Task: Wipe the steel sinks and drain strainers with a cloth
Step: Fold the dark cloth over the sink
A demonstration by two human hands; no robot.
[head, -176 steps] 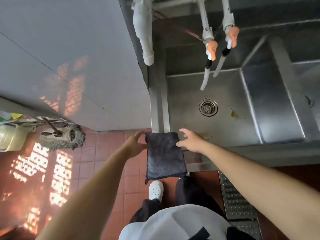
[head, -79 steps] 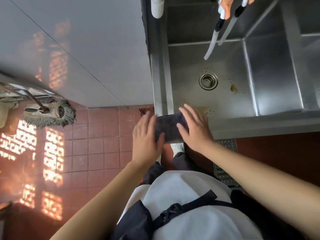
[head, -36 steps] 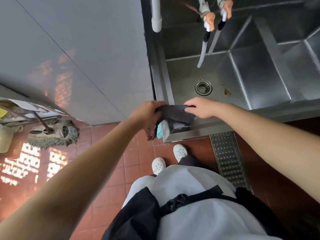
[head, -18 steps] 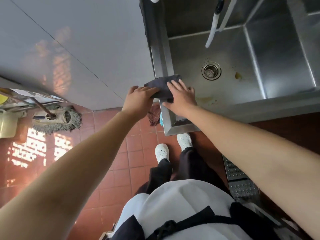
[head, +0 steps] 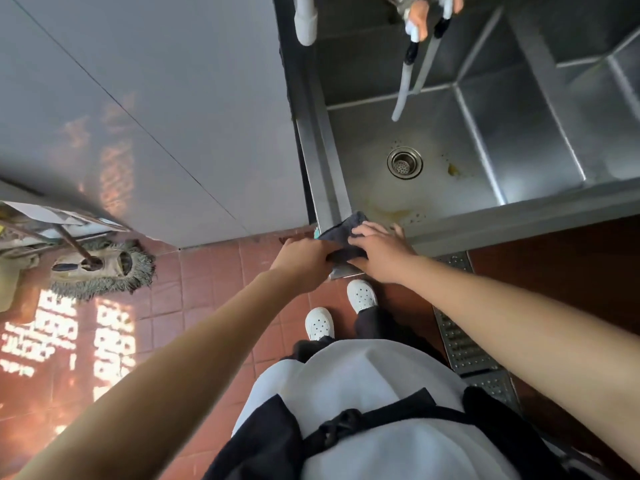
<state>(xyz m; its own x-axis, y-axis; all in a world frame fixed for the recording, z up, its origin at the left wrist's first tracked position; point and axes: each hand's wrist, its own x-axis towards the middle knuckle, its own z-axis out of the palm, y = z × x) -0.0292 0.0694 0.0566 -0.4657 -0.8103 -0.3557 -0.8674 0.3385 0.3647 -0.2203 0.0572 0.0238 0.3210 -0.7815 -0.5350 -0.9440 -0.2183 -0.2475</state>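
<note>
Barely begun. Dark cloth (head: 341, 233) lay over sink (head: 540, 216) rim corner, 7 o'clock of drain strainer (head: 404, 163). Left hand (head: 303, 259) gripped cloth edge; right hand (head: 379, 249) pressed flat on it, fingers spread. Basin floor showed yellow stains, strainer unwiped; second basin at 2 o'clock judged untouched.

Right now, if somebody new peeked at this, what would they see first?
Probably the two hands at the near left corner of the steel sink: the left hand and right hand both on a dark cloth draped over the rim. Next, the round drain strainer in the basin floor, with yellowish stains beside it. On the red floor tiles at left lies a shaggy mop head.
</note>
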